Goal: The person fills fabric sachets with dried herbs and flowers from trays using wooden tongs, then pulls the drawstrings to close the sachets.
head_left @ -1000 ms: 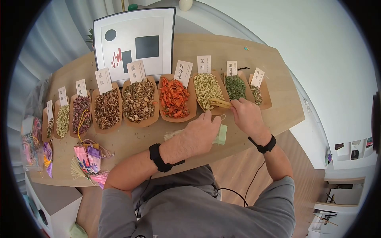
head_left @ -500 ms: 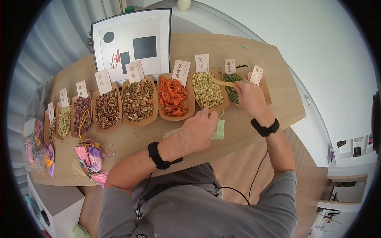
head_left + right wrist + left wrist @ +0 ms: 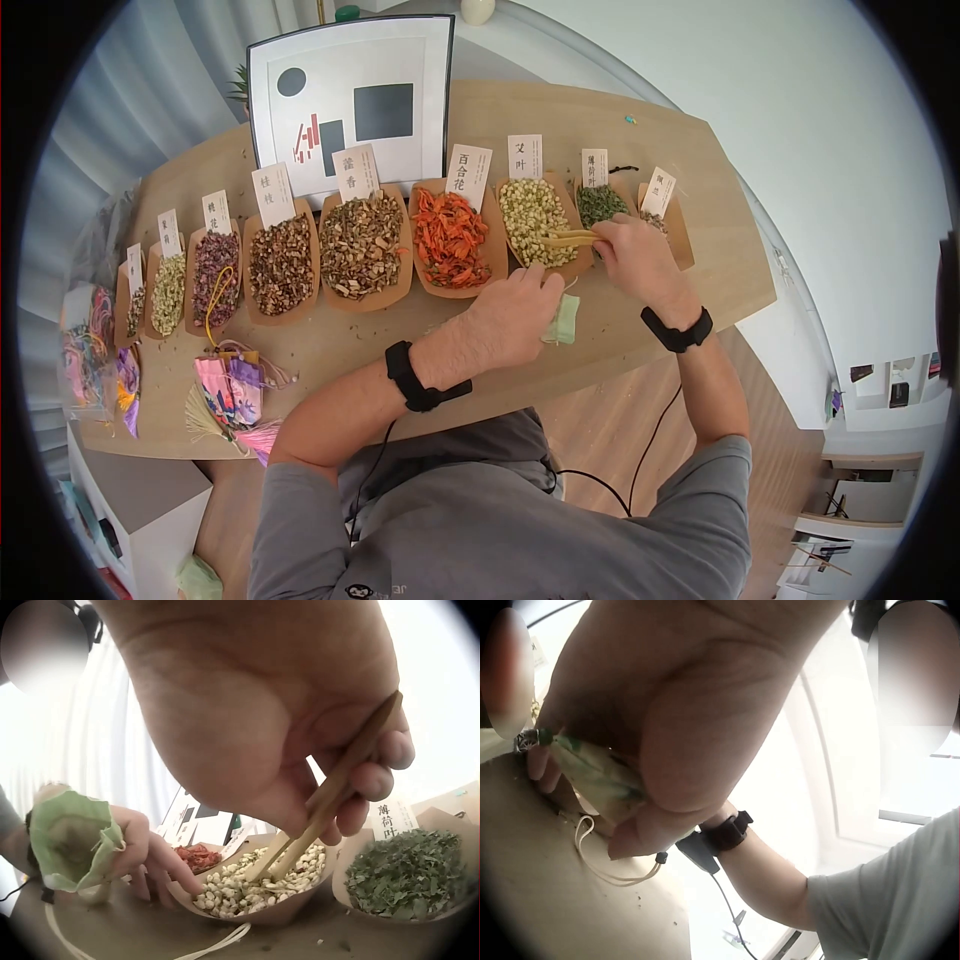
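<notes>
My right hand (image 3: pixel 640 262) grips wooden tongs (image 3: pixel 572 238) by their arms. The two tips of the tongs rest among pale dried buds (image 3: pixel 240 889) in a brown paper tray (image 3: pixel 281 911). Low in front of that tray, my left hand (image 3: pixel 505 318) holds a light green cloth pouch (image 3: pixel 564 320). The right wrist view shows the pouch's wide mouth facing that camera, and some left fingers reaching to the tray's edge. A cord loop (image 3: pixel 615 881) hangs from the pouch in the left wrist view.
Trays of dried plants with name cards form a row; green leaves (image 3: pixel 600 203) lie right of the buds, orange petals (image 3: pixel 450 240) left. A framed picture (image 3: pixel 350 100) stands behind. Tasselled pouches (image 3: pixel 230 390) lie at front left, beside a clear plastic bag (image 3: pixel 90 345).
The tongs have swung from the tray's lower part to its upper right, then back down into the buds. My left hand keeps its hold on the pouch near the tray's front.
</notes>
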The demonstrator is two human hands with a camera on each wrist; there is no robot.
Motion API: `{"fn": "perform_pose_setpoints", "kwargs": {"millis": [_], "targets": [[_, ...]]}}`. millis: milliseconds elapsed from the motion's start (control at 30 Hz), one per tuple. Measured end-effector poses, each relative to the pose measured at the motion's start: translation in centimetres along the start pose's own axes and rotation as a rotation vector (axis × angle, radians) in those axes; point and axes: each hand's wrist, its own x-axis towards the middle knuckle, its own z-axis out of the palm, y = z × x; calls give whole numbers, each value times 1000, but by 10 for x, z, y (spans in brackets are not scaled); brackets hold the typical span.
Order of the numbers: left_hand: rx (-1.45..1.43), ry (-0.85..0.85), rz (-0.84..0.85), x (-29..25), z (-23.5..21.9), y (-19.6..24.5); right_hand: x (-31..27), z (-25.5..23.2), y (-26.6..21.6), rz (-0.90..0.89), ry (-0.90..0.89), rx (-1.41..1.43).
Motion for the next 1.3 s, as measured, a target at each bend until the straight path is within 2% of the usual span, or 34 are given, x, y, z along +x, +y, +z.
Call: {"fn": "perform_pose_setpoints", "kwargs": {"millis": [200, 300, 500, 733, 900, 1067, 1100, 1133, 1300], "targets": [[-2, -52, -4, -1, -4, 3, -6, 8, -4, -54, 73, -116], [-21, -56, -4, -1, -1, 1, -7, 15, -5, -35, 49, -186], [-49, -46, -17, -1, -2, 2, -11, 38, 1, -36, 35, -114], [-210, 54, -80, 4, -10, 9, -16, 42, 3, -24, 60, -67], [-242, 44, -114, 5, -12, 10, -20, 42, 6, -41, 113, -28], [-308, 47, -140, 9, -17, 7, -22, 24, 5, -40, 172, 20], [-413, 39, -184, 10, -21, 7, -23, 18, 5, -34, 175, 26], [-519, 30, -227, 11, -24, 8, -23, 10, 4, -34, 177, 24], [-563, 62, -249, 13, -28, 6, -27, -44, -1, -55, 262, -8]]}}
